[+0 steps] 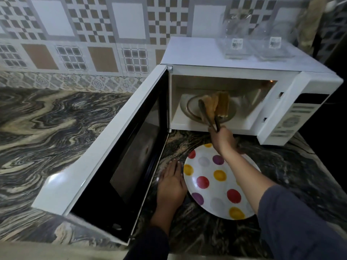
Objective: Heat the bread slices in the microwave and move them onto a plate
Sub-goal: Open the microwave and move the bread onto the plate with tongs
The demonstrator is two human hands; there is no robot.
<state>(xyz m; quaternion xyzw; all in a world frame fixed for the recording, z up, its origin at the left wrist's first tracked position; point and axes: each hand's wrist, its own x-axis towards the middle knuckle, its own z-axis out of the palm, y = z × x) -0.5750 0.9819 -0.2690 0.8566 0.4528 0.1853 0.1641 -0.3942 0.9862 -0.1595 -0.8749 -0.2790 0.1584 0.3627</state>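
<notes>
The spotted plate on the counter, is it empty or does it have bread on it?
Empty. The spotted plate shows only bare dots; the bread slices are inside the microwave, gripped by tongs.

Labels on clear containers (237,46) too blurred to read.

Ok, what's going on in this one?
A person is lifting bread slices out of the open microwave with tongs held in the right hand. The left hand rests flat on the countertop beside a polka-dot plate, which has no bread on it yet.
</notes>
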